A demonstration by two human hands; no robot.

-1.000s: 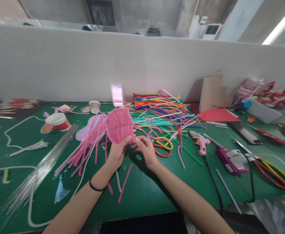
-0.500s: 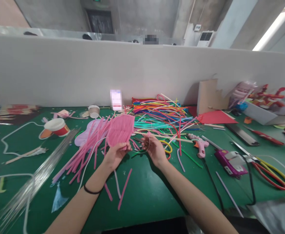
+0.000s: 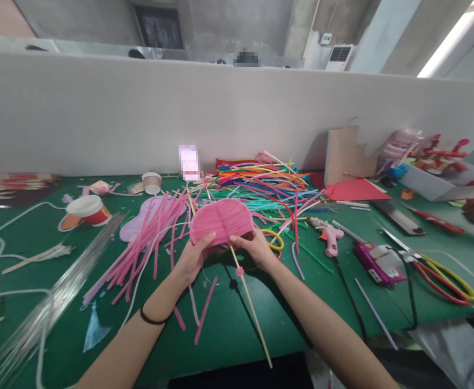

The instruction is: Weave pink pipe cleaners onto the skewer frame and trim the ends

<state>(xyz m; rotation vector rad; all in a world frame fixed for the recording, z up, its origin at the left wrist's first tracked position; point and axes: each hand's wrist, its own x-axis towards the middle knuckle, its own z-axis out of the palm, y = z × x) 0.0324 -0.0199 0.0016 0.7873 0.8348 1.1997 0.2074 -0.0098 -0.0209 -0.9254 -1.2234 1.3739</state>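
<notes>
Between my two hands is a pink fan [image 3: 221,219], a rounded panel with a crease down its middle. Its thin wooden stick [image 3: 254,313] slants down toward me, with a small pink wrap [image 3: 239,271] partway along. My left hand [image 3: 198,254] pinches the lower left edge, thumb on the front face. At the lower right, beside the stick, my right hand [image 3: 255,246] grips the panel with its thumb in front. The fingers behind the panel are hidden. A thin clear loop hangs below the hands. Loose pink pipe cleaners [image 3: 155,237] lie to the left.
Behind the fan lies a heap of coloured pipe cleaners [image 3: 261,183]. To the right are a pink glue gun [image 3: 331,237], a purple power strip [image 3: 376,265] and scissors [image 3: 443,278]. A paper cup [image 3: 91,209] and a bundle of thin wires [image 3: 64,286] lie left.
The fan has turned from side-on to facing me, its stick swinging from pointing right to pointing down toward me. My right hand has come onto the panel.
</notes>
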